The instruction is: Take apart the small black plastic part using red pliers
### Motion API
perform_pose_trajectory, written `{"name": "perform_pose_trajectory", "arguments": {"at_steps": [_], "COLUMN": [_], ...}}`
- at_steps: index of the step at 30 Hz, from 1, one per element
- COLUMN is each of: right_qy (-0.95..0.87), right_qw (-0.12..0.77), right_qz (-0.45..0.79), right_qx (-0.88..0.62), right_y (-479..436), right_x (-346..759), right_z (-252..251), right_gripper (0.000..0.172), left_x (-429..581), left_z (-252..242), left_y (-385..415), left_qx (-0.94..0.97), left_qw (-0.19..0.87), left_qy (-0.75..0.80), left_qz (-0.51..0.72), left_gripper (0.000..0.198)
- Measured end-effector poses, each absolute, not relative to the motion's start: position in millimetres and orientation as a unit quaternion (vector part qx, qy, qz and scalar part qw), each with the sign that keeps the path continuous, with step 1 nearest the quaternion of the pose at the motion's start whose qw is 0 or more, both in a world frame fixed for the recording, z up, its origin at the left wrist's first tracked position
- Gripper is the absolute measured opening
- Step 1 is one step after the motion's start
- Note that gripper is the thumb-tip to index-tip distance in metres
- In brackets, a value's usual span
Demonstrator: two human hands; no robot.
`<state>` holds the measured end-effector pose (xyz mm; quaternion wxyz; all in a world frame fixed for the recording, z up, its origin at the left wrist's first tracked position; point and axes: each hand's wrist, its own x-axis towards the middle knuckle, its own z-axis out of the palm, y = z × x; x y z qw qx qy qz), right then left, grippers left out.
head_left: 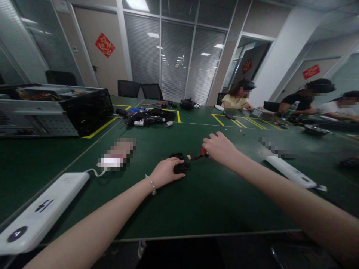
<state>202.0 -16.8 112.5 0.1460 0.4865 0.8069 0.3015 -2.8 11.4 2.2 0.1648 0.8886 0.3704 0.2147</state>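
My left hand (pixel 167 172) is closed over a small black object (pixel 179 162) that rests on the green table (pixel 196 201). My right hand (pixel 220 148) grips a screwdriver (pixel 199 155) with a red and black handle. The tool's tip points left into the black object. Both arms reach forward from the near edge. A thin bracelet circles my left wrist.
A white power bank (pixel 42 213) with a cable lies at the near left, another white device (pixel 291 172) at the right. A computer case (pixel 56 108) stands far left. Tools (pixel 146 117) are piled further back. Several people sit at the far right.
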Motion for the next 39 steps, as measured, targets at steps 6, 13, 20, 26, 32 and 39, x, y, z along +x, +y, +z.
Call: {"name": "perform_pose_trajectory", "arguments": {"at_steps": [6, 13, 20, 26, 32, 39], "right_qy": [0.808, 0.81, 0.806, 0.803, 0.804, 0.798], "right_qw": [0.137, 0.135, 0.154, 0.171, 0.177, 0.179], "right_qz": [0.249, 0.239, 0.229, 0.223, 0.224, 0.233], "right_qx": [0.516, 0.517, 0.523, 0.526, 0.522, 0.527], "right_y": [-20, -18, -19, -19, -22, -26], "right_x": [219, 206, 200, 196, 191, 190], "right_z": [103, 93, 92, 93, 97, 103], "right_gripper": [0.019, 0.02, 0.02, 0.019, 0.018, 0.016], "left_x": [-2, -3, -2, -3, -2, -2], "left_z": [3, 0, 2, 3, 2, 1], "left_y": [11, 13, 12, 11, 11, 12], "left_qx": [0.889, 0.887, 0.889, 0.891, 0.891, 0.892], "left_qw": [0.167, 0.168, 0.165, 0.162, 0.156, 0.156], "left_qy": [0.373, 0.372, 0.371, 0.368, 0.368, 0.367], "left_qz": [0.207, 0.215, 0.214, 0.211, 0.216, 0.215], "left_gripper": [0.05, 0.051, 0.051, 0.051, 0.05, 0.05]}}
